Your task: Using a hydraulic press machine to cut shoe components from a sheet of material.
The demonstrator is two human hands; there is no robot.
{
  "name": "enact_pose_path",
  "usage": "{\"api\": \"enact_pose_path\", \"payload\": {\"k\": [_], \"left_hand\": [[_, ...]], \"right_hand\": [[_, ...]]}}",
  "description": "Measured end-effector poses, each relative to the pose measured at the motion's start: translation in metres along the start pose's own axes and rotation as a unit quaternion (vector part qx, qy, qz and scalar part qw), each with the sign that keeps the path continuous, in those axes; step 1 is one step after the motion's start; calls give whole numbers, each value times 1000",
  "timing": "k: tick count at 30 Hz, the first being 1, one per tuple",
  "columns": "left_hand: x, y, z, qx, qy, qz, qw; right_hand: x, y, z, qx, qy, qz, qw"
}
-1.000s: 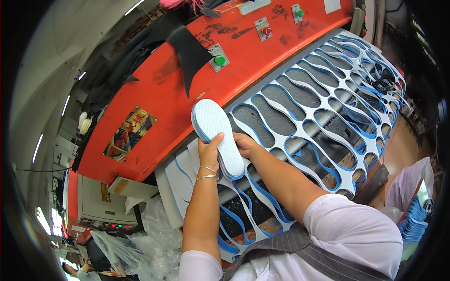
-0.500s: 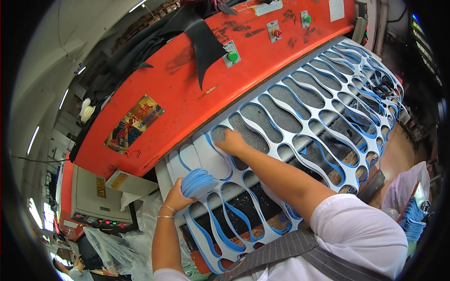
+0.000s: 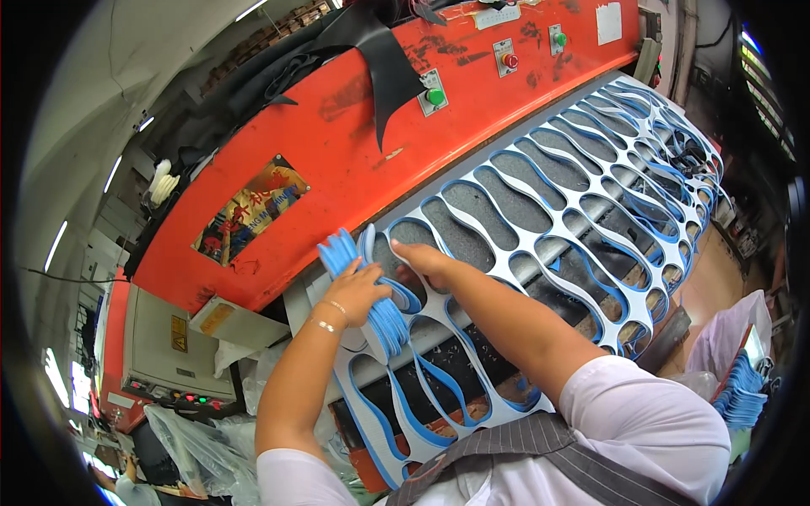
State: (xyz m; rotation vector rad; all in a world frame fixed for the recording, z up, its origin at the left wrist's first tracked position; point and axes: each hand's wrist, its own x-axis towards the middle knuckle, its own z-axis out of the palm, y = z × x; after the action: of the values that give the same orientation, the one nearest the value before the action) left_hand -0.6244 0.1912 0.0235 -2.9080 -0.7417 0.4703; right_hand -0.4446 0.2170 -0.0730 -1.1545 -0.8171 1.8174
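My left hand [image 3: 364,293] is closed round a thick stack of blue-and-white insoles [image 3: 388,327], which stands on edge and shows on both sides of the hand. Just right of it a few more insoles [image 3: 368,243] lean against the stack. My right hand [image 3: 424,263] is beside these, thumb stretched out and apart from the other fingers, which are partly hidden; I see nothing clasped in it. Under both hands lies a white sheet with blue layers [image 3: 499,263], full of insole-shaped holes, on the grey cutting bed [image 3: 460,236].
A red press [image 3: 337,169] with green and red buttons runs along the far side. Black material [image 3: 388,76] hangs over its top. At the left stands a grey control box [image 3: 181,337], with clear plastic [image 3: 190,443] below. More blue pieces [image 3: 742,392] are stacked at the right.
My left hand has come up and right, now over the insoles that lay on the bed, and these are gathered upright in the stack. The right hand has shifted slightly right and down.
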Motion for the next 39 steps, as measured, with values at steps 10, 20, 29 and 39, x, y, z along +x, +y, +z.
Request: {"api": "enact_pose_path", "payload": {"k": [10, 20, 29, 39], "left_hand": [[-125, 56, -37, -396, 339, -143, 841], [-65, -7, 68, -846, 419, -171, 283], [-7, -10, 88, -782, 404, -204, 429], [-39, 39, 61, -892, 316, -172, 273]], "right_hand": [[21, -9, 63, -420, 144, -109, 890], [57, 39, 72, 134, -17, -33, 990], [38, 53, 43, 305, -230, -98, 919], [8, 29, 95, -334, 228, -376, 834]]}}
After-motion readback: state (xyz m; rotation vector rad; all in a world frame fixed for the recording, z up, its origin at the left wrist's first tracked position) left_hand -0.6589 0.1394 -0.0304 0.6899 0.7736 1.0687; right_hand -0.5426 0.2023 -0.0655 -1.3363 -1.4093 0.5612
